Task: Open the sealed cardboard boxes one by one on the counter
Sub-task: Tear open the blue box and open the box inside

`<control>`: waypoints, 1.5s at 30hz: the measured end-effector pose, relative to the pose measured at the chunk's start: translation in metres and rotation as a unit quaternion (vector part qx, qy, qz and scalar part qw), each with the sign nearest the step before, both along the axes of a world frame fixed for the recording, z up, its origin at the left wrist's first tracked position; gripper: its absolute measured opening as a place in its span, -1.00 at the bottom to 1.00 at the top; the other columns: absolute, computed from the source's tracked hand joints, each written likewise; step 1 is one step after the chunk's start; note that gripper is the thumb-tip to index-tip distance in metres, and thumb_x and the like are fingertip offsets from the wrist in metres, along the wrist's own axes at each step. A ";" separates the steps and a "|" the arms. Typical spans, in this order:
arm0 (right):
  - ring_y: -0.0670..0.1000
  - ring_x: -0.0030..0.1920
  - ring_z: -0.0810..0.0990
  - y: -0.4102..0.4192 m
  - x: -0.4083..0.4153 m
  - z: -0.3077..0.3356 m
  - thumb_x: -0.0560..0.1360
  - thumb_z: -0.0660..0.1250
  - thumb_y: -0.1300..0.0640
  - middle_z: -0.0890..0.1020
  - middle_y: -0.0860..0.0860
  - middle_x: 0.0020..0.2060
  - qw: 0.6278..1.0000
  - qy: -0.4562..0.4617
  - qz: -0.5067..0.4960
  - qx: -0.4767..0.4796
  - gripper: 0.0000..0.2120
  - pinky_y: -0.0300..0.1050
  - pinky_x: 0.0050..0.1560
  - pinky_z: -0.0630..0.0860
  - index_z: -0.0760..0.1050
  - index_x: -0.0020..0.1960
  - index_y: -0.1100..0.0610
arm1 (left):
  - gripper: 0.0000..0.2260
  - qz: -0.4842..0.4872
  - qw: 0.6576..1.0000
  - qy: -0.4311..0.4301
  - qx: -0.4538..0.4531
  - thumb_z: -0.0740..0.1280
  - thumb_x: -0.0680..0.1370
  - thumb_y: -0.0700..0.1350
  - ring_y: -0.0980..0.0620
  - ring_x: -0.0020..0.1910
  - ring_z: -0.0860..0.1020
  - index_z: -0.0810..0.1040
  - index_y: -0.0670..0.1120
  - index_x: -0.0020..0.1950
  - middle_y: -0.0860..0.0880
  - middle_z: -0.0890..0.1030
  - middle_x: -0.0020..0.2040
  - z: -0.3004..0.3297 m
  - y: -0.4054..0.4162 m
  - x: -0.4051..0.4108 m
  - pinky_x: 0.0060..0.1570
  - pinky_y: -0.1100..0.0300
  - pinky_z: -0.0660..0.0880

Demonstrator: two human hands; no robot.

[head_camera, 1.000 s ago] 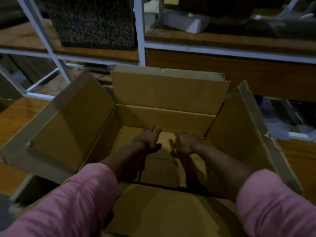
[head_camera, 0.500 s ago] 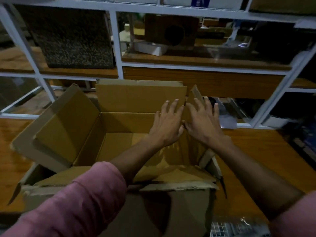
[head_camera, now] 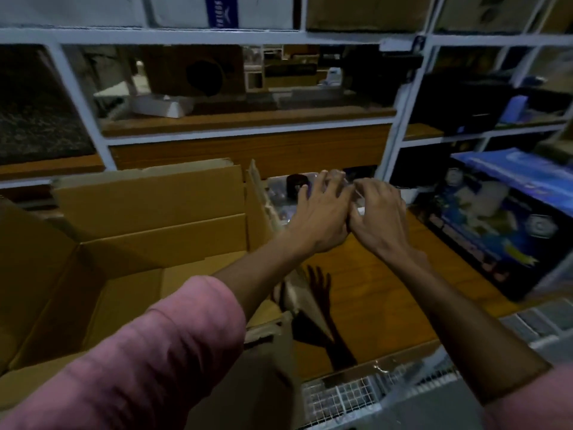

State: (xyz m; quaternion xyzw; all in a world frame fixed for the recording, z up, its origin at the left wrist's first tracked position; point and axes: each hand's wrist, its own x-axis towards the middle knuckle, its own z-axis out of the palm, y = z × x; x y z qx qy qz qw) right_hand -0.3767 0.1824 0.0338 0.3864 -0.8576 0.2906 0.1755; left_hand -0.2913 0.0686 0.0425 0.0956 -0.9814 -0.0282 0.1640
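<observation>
Cardboard box (head_camera: 148, 243) sat open on the wooden counter (head_camera: 381, 280); the left hand (head_camera: 319, 215) and right hand (head_camera: 376, 217), loosely spread and empty, had left its interior, moving rightward, suggesting a next box.

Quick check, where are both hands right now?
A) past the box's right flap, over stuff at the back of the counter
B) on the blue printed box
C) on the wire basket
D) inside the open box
A: the left hand and right hand sit together right of the open cardboard box, beyond its flap, short of the blue printed box.
</observation>
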 end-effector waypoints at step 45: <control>0.10 0.43 0.37 0.242 -0.266 -0.116 0.53 0.22 -0.05 0.52 -0.08 0.35 0.952 0.039 -0.217 0.210 -0.60 0.34 0.28 0.17 0.48 0.34 -0.01 | -0.21 -0.147 0.973 -0.167 0.060 0.27 0.60 0.08 -0.17 0.62 -0.03 -0.14 -0.06 0.67 -0.03 -0.06 0.67 -0.114 0.226 -0.332 0.51 -0.28 0.08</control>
